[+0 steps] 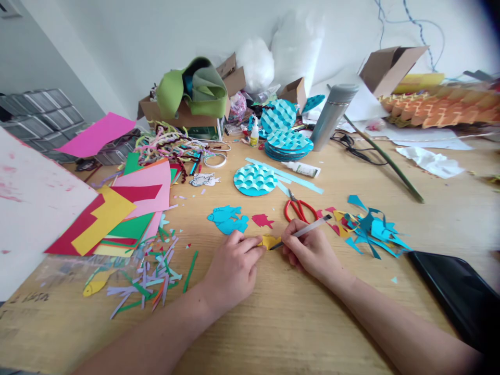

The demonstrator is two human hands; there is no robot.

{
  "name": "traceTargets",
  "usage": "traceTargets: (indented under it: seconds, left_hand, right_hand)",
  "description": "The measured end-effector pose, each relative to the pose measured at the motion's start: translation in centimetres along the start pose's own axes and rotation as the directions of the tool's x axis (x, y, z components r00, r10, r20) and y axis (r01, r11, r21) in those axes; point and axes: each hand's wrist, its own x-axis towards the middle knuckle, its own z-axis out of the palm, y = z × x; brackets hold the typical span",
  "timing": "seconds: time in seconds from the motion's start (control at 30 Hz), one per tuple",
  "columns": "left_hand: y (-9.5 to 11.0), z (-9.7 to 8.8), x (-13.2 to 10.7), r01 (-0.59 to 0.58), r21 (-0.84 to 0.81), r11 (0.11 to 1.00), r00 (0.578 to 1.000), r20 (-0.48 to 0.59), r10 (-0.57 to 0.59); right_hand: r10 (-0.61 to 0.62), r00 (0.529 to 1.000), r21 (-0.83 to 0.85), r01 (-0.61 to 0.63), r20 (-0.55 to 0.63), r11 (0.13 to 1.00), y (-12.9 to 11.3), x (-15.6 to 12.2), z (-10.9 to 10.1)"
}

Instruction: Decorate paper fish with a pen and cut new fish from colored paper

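My right hand (307,245) is closed round a pen (312,226) with a clear barrel. The pen's dark tip meets a small yellow paper cutout (270,241) on the table. From the other side, the bent fingers of my left hand (237,260) hold that cutout down, covering part of it. Just beyond my hands lie blue paper fish (228,220) with drawn lines and a smaller red paper fish (262,221). Red-handled scissors (300,209) rest behind my right hand. Farther back is a round blue disc (255,179) with wavy paper strips.
Blue, red and yellow scraps (375,229) and a black phone (457,291) lie at right. Coloured paper sheets (121,208) and thin strips (156,276) cover the left. A glue tube (302,169), a steel flask (332,117) and a green stick (386,161) are farther back.
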Motion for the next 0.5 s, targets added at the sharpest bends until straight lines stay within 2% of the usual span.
traceTargets:
  seconds: [0.5]
  left_hand:
    - [0.06,0.10,0.04,-0.001,-0.003,1.000,1.000,-0.002,0.001]
  right_hand:
    - [0.010,1.000,-0.017,-0.010,0.002,1.000,-0.04,-0.02,0.07]
